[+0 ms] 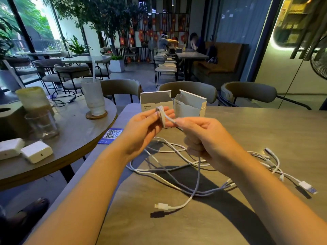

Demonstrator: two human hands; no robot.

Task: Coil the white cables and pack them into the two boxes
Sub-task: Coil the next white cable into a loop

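Observation:
A white cable (178,175) lies tangled on the wooden table, its plugs spread toward the front and right. Part of it is wound in loops (161,116) round the fingers of my left hand (146,128), whose thumb presses on them. My right hand (203,138) pinches the cable strand just right of the loops, and the strand runs down through its curled fingers to the table. Behind my hands stand two open white boxes, the left box (155,99) and the right box (192,105), flaps up.
A blue QR card (111,136) lies at the table's left edge. The round table on the left holds two white chargers (36,151), a tall glass with a straw (93,99) and other glasses. Chairs stand beyond the far edge.

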